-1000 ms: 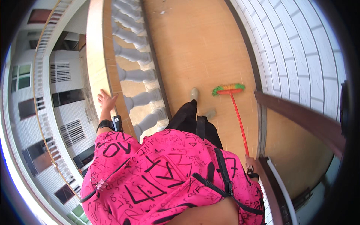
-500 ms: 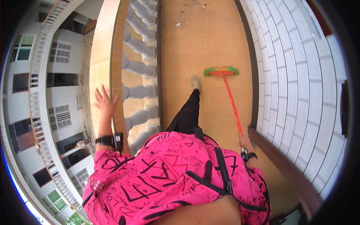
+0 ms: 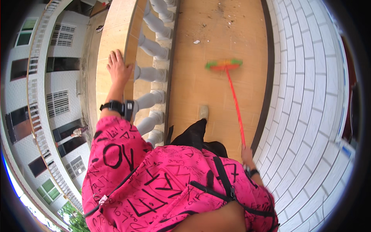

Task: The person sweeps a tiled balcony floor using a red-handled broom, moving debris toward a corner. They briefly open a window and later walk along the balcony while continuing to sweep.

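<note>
My left hand (image 3: 118, 69) lies flat, fingers apart, on the tan top rail of the balcony balustrade (image 3: 112, 34). A black watch and band sit on that wrist. My right hand (image 3: 248, 155) grips the end of a red broom handle (image 3: 235, 104). The broom's head (image 3: 223, 64), orange with green ends and blurred by motion, rests on the tiled balcony floor (image 3: 216, 31) ahead of my feet. One pale shoe (image 3: 203, 112) shows below my black trousers. My pink printed top fills the lower part of the view.
White turned balusters (image 3: 152, 73) run along the left of the walkway. A white tiled wall (image 3: 309, 77) with a dark base strip bounds the right. Bits of debris (image 3: 197, 41) lie on the floor farther ahead. Beyond the rail, a building drops far below.
The broom head has moved farther ahead and rightward on the floor. My left hand has slid forward along the rail, and the view has swung as I walked along the balcony.
</note>
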### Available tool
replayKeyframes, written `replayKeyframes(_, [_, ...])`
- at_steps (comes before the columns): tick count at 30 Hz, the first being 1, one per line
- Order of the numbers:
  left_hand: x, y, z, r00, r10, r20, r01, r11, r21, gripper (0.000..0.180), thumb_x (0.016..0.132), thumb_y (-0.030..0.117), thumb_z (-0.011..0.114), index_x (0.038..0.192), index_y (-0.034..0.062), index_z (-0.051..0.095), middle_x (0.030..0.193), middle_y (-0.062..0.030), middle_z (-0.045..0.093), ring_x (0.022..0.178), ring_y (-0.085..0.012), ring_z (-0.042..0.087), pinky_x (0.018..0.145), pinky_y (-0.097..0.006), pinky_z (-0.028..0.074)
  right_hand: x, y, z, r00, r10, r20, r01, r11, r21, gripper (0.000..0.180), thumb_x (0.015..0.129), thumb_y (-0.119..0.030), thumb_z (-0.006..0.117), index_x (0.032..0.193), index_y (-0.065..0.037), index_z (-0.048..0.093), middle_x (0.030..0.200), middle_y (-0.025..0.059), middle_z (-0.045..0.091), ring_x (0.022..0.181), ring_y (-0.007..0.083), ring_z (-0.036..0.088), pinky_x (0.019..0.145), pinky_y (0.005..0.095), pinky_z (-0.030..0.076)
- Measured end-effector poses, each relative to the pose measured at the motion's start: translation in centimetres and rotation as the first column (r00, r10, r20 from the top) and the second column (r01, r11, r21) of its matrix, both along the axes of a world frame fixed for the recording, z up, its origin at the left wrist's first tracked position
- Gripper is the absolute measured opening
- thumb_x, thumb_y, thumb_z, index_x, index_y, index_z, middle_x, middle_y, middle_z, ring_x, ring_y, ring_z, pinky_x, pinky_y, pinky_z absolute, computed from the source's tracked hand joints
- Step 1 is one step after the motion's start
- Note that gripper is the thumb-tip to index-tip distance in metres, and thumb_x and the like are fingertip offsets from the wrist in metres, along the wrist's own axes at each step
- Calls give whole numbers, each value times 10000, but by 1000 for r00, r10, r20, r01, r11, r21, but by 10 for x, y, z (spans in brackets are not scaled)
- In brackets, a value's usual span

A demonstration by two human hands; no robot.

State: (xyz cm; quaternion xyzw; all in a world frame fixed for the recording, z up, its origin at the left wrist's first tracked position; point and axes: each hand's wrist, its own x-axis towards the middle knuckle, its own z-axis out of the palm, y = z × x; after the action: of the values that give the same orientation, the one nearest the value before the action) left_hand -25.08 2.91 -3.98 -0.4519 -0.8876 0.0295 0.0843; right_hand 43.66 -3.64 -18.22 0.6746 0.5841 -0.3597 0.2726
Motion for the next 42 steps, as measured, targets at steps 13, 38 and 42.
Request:
replayKeyframes(13, [25, 2, 2, 1000, -22, 20, 20, 995, 102, 805, 648, 205, 707, 1327, 72, 295, 1362, -177, 292, 1255, -323, 282, 1004, -436, 250, -258, 340, -138, 832, -238, -502, 181, 970, -161, 617, 886, -536, 305, 628, -29, 543, 516, 111, 527, 467, 246, 531, 414, 397, 377])
replayKeyframes(38, [-29, 109, 35, 951, 290, 110, -264, 943, -205, 938, 621, 288, 729, 1370, 92, 199, 1402, -167, 231, 1306, -325, 192, 1006, -545, 215, -101, 379, -44, 966, -40, -254, 54, 997, 50, 538, 890, -427, 351, 760, 37, 590, 700, 264, 574, 711, 423, 577, 593, 510, 417])
replayKeyframes(42, [-54, 115, 22, 975, 218, 50, -215, 975, -60, 917, 617, 264, 737, 1356, 68, 231, 1369, -225, 255, 1273, -362, 234, 992, -502, 240, -33, 236, 7, 991, 105, -88, -110, 993, -52, 466, 884, -376, 374, 782, 26, 585, 798, 277, 580, 791, 438, 565, 666, 528, 425])
